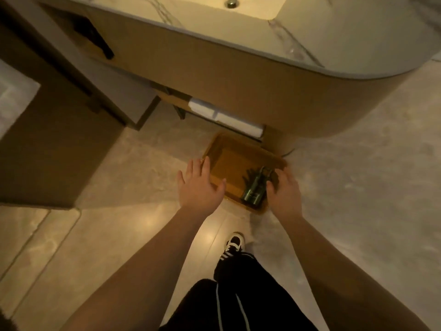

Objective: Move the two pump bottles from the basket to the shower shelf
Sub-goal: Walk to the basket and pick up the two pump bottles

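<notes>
Evidently at the pickup step, the right hand (pixel 282 194) reaches the dark green pump bottle (pixel 254 188) in the amber basket (pixel 216 149) at frame centre, fingers apart and not yet closed, while the left hand (pixel 199 187) hovers spread-fingered; next comes a firm wrap around the bottle.

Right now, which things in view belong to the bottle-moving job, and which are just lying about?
Part of the job:
- dark green pump bottle, in the basket
- amber basket on the floor
- right hand, beside the bottle
- left hand, open over the basket's left edge

Just lying about:
- rolled white towels under the vanity
- vanity countertop
- sink drain
</notes>
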`<act>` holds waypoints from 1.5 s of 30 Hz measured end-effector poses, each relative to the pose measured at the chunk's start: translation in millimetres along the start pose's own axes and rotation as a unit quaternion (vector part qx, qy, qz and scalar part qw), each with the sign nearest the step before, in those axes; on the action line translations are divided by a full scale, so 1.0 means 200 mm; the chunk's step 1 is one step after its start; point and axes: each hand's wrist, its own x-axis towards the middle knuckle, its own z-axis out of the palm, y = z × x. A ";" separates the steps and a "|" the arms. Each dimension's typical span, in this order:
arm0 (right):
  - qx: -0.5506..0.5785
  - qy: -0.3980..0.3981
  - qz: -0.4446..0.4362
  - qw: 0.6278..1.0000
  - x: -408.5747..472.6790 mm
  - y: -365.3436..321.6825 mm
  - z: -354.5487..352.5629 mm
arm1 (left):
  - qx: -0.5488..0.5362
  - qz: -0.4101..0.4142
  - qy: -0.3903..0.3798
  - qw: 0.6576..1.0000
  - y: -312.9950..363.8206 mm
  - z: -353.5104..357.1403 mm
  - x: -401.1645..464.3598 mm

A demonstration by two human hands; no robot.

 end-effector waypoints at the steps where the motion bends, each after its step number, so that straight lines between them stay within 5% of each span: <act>1: 0.004 0.006 0.013 1.000 0.00 -0.01 0.01 | -0.001 0.012 -0.005 1.000 -0.02 -0.01 0.05; 15: 0.033 0.074 0.179 0.981 0.05 -0.18 0.25 | 0.010 0.161 -0.063 0.985 -0.10 0.07 0.52; 24: 0.053 0.105 0.262 0.958 0.23 -0.12 0.61 | 0.028 0.234 -0.134 0.963 -0.18 0.42 0.85; 45: 0.027 0.055 0.211 0.976 1.07 1.33 1.90 | 0.010 0.151 -0.249 0.957 0.07 2.78 1.34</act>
